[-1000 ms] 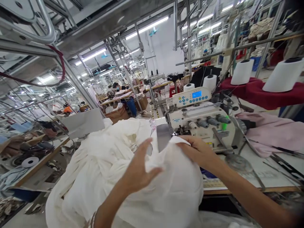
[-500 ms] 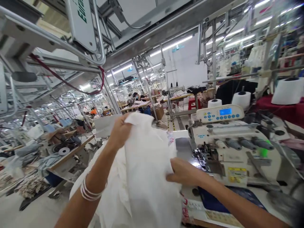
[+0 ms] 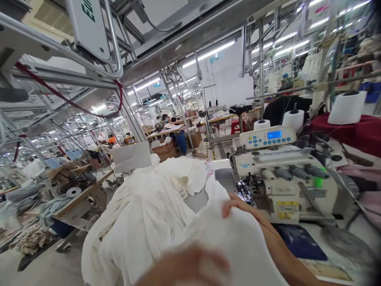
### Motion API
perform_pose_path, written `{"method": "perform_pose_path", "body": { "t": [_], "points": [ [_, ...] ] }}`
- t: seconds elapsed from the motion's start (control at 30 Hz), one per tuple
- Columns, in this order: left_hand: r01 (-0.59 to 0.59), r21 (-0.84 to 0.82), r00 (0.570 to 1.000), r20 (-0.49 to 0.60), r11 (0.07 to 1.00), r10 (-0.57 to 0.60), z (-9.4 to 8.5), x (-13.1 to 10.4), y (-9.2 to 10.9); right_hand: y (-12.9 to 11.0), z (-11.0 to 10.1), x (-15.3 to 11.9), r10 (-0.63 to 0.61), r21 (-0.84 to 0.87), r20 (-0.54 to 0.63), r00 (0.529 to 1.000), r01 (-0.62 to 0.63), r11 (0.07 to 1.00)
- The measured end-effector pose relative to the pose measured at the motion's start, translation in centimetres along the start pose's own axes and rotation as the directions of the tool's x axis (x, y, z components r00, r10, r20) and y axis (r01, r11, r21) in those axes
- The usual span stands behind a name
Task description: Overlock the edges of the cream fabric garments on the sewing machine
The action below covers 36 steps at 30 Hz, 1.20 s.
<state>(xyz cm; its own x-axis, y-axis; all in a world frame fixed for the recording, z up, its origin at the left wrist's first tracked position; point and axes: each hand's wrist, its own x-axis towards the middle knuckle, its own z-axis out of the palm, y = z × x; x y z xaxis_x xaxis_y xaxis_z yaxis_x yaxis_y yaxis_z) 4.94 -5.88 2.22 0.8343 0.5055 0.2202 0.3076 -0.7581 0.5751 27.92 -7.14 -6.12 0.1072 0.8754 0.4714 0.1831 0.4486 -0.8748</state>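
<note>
A piece of white fabric is spread in front of me at the lower middle. My right hand grips it near its upper right edge, fingers curled over the cloth. Low in the view, my left hand is over the same piece, smeared by motion, so its fingers do not show clearly. To the left, a large heap of white fabric lies in loose folds over the worktable. The overlock sewing machine stands just beyond my right hand, its needle area facing the cloth.
White thread cones stand behind the machine, near dark red cloth. A dark blue pad lies at the machine's front. Metal rails run overhead, with a red strap hanging. A co-worker sits far back.
My left hand has come down and toward me from the raised top of the cloth. The fabric piece has dropped lower, uncovering the heap. My right hand has shifted slightly right.
</note>
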Motion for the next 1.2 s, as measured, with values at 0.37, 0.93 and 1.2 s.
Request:
{"method": "perform_pose_path", "body": {
  "t": [0.37, 0.93, 1.2],
  "points": [
    [0.451, -0.629, 0.858, 0.501, 0.633, -0.114, 7.2, 10.5, -6.0, 2.1, -2.8, -6.6, -0.009, 0.146, -0.104, 0.995, 0.024, 0.989],
    [0.338, -0.457, 0.941, 0.160, 0.823, -0.297, 10.8, 10.5, -4.3, 3.7, -6.3, -3.4, 0.462, 0.244, 0.036, 0.886, -0.457, 0.856],
    [0.342, -0.103, 0.933, -0.080, 0.934, -0.350, 9.0, 10.7, -7.9, 7.4, -5.7, -3.0, 0.481, 0.177, -0.248, 0.841, -0.449, 0.876]
  ]
}}
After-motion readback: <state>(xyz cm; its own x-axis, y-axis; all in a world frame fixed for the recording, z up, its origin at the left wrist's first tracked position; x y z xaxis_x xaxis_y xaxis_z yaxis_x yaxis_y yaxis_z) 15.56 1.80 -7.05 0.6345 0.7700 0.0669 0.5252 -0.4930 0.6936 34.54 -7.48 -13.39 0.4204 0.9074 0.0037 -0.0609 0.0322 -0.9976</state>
